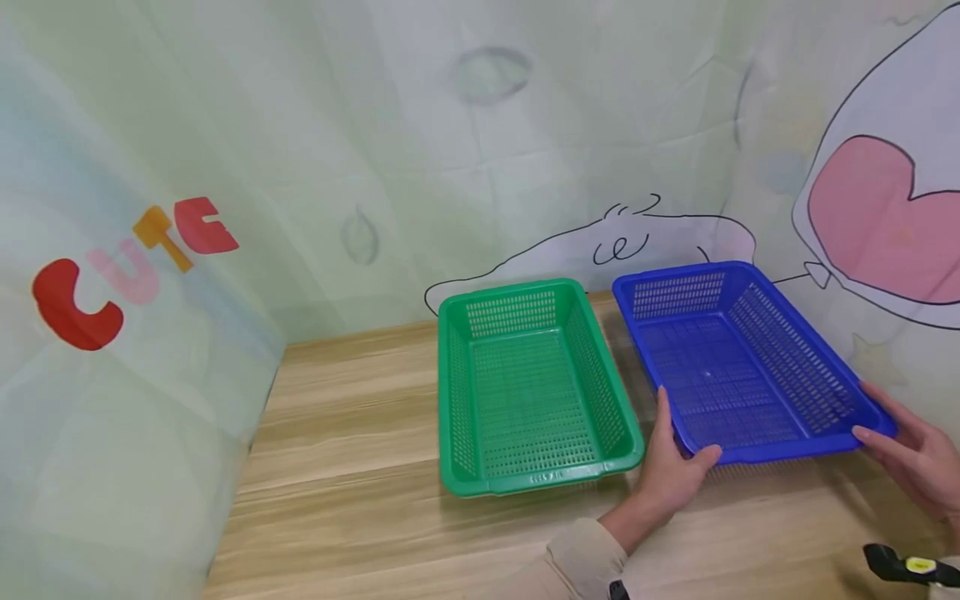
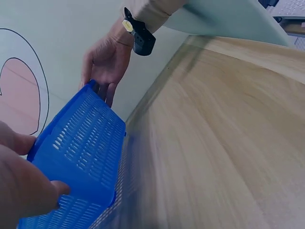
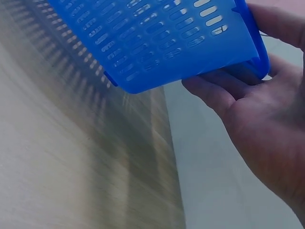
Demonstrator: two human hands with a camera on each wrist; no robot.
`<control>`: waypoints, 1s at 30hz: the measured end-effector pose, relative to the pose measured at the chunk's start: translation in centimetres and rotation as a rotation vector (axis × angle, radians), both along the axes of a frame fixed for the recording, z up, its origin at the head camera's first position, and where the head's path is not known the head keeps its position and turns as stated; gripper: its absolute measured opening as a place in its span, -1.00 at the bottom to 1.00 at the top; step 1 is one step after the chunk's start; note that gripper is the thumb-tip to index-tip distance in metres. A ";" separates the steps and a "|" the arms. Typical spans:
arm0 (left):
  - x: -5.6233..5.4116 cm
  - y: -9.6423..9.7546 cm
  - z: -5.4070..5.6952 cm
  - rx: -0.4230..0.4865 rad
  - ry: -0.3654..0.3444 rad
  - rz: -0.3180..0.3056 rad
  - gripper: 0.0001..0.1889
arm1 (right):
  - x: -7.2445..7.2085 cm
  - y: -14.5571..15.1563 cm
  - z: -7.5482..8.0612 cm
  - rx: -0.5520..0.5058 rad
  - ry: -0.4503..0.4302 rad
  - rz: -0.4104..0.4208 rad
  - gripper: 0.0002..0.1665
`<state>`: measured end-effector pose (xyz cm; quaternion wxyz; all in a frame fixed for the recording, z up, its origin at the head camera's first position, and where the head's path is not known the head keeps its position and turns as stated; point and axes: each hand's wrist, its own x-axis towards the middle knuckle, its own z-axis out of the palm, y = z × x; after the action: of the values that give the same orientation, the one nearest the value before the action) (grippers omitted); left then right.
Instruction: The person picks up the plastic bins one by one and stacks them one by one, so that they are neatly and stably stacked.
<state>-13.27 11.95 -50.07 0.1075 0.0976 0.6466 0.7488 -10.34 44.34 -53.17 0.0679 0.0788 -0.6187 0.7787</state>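
Both hands hold a blue plastic basket (image 1: 720, 367) by its near corners, at the right of the head view. The left hand (image 1: 670, 467) grips the near left corner, thumb over the rim and fingers along the outer side. At the near right corner the right hand (image 1: 918, 458) has its thumb on the rim and its fingers around the outside. In the right wrist view the fingers (image 3: 214, 90) reach under the corner of the basket (image 3: 157, 43). To the left, a green plastic basket (image 1: 536, 482) of similar shape stands on the table.
The wood-grain table (image 1: 337, 467) stretches left of the green basket. Behind it hangs a pale printed curtain (image 1: 375, 125) with coloured letters at left and a pink heart at right. Black wristbands (image 1: 892, 562) sit at the wrists.
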 end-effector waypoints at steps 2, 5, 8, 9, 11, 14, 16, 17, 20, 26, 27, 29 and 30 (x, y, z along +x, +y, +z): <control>0.0 0.0 0.3 -0.026 -0.010 0.003 0.03 | 0.1 -0.1 0.2 0.019 -0.008 -0.012 -0.15; -0.2 -0.1 0.6 -0.004 -0.034 -0.011 0.03 | 0.2 -0.3 0.4 0.067 -0.019 -0.037 -0.14; -0.3 -0.1 0.9 0.011 -0.053 -0.030 0.02 | 0.4 -0.4 0.7 0.117 -0.028 -0.061 -0.13; -0.3 -0.2 1.0 0.015 -0.056 -0.038 0.02 | 0.5 -0.4 0.8 0.130 -0.027 -0.073 -0.13; -0.3 -0.3 1.3 0.044 -0.057 -0.053 0.02 | 0.6 -0.4 1.1 0.177 -0.056 -0.094 -0.13; -0.4 -0.4 1.7 0.082 -0.044 -0.064 0.02 | 0.8 -0.5 1.5 0.226 -0.099 -0.107 -0.13; -0.4 -0.5 2.0 0.115 -0.036 -0.071 0.03 | 0.8 -0.5 1.7 0.249 -0.113 -0.101 -0.14; -0.4 -0.5 2.1 0.120 -0.031 -0.071 0.03 | 0.8 -0.5 1.8 0.256 -0.108 -0.100 -0.14; -0.4 -0.6 2.3 0.141 -0.027 -0.073 0.03 | 0.7 -0.5 1.9 0.273 -0.076 -0.096 -0.15; -0.3 -0.7 3.0 0.130 -0.019 -0.075 0.03 | 0.6 -0.6 2.5 0.367 -0.045 -0.123 -0.14; -0.4 -0.8 3.2 0.137 -0.017 -0.079 0.03 | 0.6 -0.6 2.6 0.369 -0.040 -0.123 -0.13; -0.4 -1.0 3.5 0.160 -0.012 -0.092 0.03 | 0.5 -0.7 2.9 0.367 -0.029 -0.121 -0.13; -0.4 -1.1 3.7 0.175 -0.009 -0.100 0.03 | 0.5 -0.7 3.1 0.360 -0.023 -0.116 -0.13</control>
<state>-13.68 10.86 -46.34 0.1388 0.1357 0.5726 0.7965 -9.88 43.65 -50.04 0.0903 0.0451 -0.7523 0.6511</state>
